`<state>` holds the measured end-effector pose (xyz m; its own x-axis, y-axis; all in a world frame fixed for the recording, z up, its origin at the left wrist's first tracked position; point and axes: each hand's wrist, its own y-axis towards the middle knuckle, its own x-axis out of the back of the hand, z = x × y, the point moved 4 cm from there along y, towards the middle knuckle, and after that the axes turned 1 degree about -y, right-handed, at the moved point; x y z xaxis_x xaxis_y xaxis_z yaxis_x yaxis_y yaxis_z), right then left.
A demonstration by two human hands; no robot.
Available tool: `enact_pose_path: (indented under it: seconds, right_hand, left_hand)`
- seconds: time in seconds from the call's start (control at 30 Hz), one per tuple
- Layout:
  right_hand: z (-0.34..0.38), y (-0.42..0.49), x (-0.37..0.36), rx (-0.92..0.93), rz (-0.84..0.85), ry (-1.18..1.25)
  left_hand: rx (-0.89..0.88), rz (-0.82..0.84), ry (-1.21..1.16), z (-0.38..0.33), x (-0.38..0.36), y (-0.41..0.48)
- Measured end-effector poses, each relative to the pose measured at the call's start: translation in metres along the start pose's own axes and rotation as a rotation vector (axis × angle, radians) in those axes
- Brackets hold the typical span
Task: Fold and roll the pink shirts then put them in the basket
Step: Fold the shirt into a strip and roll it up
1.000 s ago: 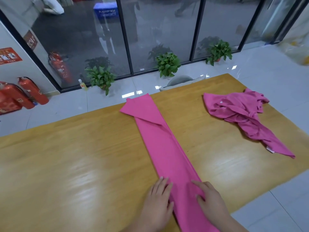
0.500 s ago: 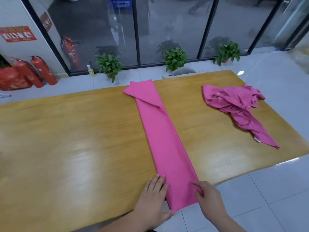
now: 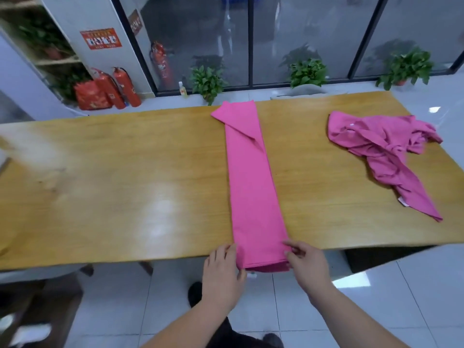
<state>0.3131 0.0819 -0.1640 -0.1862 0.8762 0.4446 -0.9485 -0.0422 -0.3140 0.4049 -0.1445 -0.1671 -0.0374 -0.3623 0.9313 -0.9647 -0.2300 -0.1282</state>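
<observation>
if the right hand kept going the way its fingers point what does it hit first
The folded shirt: the right hand points up-left at its near end, fingertips seemingly pinching its edge. Past that, likely the left hand.

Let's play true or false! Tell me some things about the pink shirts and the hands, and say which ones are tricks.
1. A folded shirt and a crumpled shirt lie on the table. True.
2. The folded shirt is already rolled into a bundle. False: it lies flat as one long strip.
3. The left hand and the right hand both touch the folded shirt's near end. True.
4. The crumpled shirt lies to the left of the folded shirt. False: it lies to the right.
5. A basket stands on the table. False: no basket is in view.
</observation>
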Motion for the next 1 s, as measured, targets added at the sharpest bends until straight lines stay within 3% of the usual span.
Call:
enact_pose_path:
  seconds: [0.07, 0.17, 0.4, 0.57, 0.83, 1.0]
  right_hand:
    - [-0.008, -0.007, 0.005, 0.034, -0.037, -0.021]
    - [-0.033, -0.006, 0.002, -0.082, 0.034, -0.048]
    - [-0.036, -0.002, -0.001, -0.099, 0.091, -0.049]
    - [-0.039, 0.001, 0.002, -0.127, 0.072, -0.183]
    - [-0.051, 0.006, -0.011, -0.311, 0.207, 0.440]
    - [-0.046, 0.003, 0.000, -0.362, 0.245, 0.556]
  left_hand:
    - [0.028, 0.009, -0.025, 0.000, -0.001, -0.003]
    - [0.111, 0.032, -0.146, 0.003, -0.006, -0.008]
    - [0.376, 0.230, -0.808, 0.006, -0.015, -0.007]
    - [0.484, 0.237, -0.921, 0.018, -0.020, 0.001]
    - [0.539, 0.245, -1.011, 0.035, -0.027, 0.008]
    - [0.558, 0.292, -1.110, 0.039, -0.024, 0.005]
